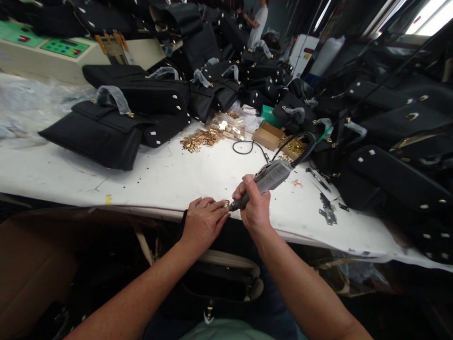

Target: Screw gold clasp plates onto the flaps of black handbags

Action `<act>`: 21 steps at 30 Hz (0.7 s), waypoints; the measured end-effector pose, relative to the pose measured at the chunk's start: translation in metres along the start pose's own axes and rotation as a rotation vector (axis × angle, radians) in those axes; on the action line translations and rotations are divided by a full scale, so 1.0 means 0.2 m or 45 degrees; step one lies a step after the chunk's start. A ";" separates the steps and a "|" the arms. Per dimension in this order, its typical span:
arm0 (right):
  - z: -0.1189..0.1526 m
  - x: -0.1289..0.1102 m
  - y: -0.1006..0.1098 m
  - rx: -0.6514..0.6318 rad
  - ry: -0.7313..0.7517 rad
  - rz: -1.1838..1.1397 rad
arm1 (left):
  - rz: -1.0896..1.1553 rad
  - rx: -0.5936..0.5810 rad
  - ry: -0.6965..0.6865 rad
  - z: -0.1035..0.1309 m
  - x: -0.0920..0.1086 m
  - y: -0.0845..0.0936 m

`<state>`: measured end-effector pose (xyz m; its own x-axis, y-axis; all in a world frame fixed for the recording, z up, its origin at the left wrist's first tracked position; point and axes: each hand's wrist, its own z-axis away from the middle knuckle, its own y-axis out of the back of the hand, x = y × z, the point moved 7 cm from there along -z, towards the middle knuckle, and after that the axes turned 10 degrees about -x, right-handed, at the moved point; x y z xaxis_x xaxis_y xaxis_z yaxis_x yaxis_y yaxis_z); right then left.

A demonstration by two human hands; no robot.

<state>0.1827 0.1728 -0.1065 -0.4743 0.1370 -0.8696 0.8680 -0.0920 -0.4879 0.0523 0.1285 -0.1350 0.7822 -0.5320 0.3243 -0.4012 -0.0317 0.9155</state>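
We see the right hand [255, 205] closed around the grey barrel of a corded electric screwdriver [278, 174], which slants down to the left so that its bit meets, or comes just beside, a small gold-coloured metal fitting [226, 203] at the table's near edge; contact is too small to make out. The slanted grip probably lets us see the bit while keeping the coiled cable [311, 141] up and to the far right, away from both hands.

The left hand [203, 222] lies low with fingers stretched out, the fitting at its fingertips, most likely to steady it; we cannot tell whether it pinches or only presses. Below, an open black handbag [230, 257] with a pale rim sits at our lap, perhaps to bring its upper part level with the white worktable [170, 182].

Farther off, a loose heap of gold-coloured hardware [198, 140] and a cardboard box of brass-coloured screws [296, 147] lie where we judge either hand could reach them. Black satchel-style handbags on the left [95, 134] have plastic-wrapped handles [113, 98], presumably against scratches. Dark metal plates [327, 210] lie to the right.
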 end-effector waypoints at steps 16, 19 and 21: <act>-0.03 -0.01 0.04 0.064 0.040 0.081 | 0.033 -0.001 0.106 0.00 -0.03 -0.02; -0.03 0.02 0.03 0.059 0.032 0.130 | 0.035 0.000 0.108 0.00 -0.04 -0.03; -0.03 0.04 0.02 0.050 0.028 0.132 | 0.038 -0.002 0.112 0.00 -0.04 -0.03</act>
<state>0.1839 0.1801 -0.1143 -0.3782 0.1465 -0.9140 0.9058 -0.1451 -0.3981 0.0487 0.1322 -0.1422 0.8088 -0.4561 0.3712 -0.4244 -0.0158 0.9053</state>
